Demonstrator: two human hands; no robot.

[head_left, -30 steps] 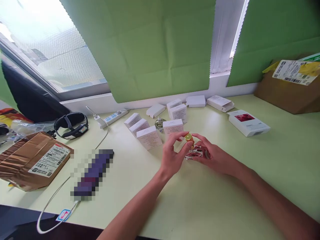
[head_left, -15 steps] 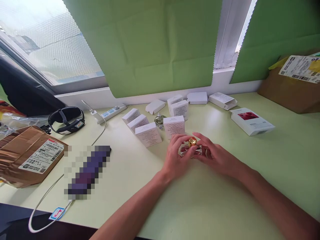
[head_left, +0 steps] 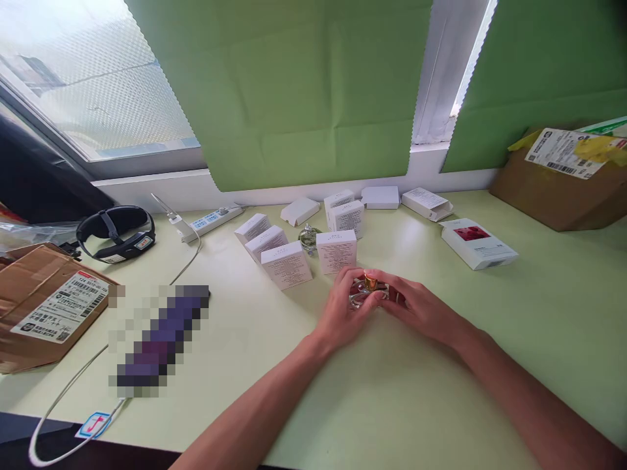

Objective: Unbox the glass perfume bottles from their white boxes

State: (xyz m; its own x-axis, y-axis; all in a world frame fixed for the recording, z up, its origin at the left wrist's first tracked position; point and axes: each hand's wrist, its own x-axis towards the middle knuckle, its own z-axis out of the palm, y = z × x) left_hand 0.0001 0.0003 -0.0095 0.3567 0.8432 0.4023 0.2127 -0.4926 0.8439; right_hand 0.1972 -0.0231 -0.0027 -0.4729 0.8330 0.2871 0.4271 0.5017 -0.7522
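Observation:
A small clear glass bottle with a gold cap rests low on the pale green table, cupped between both my hands. My left hand wraps its left side with fingers curled over it. My right hand holds its right side, fingertips near the cap. Just beyond them stand several small white boxes, with another small glass bottle among them.
A white flat box with a red picture lies to the right, a cardboard box at far right. On the left are a brown parcel, a black headband device, a power strip, a white cable and a blurred dark object.
Both hands have lowered the gold-capped bottle from a raised, tilted hold down to the table surface. The view shifted slightly.

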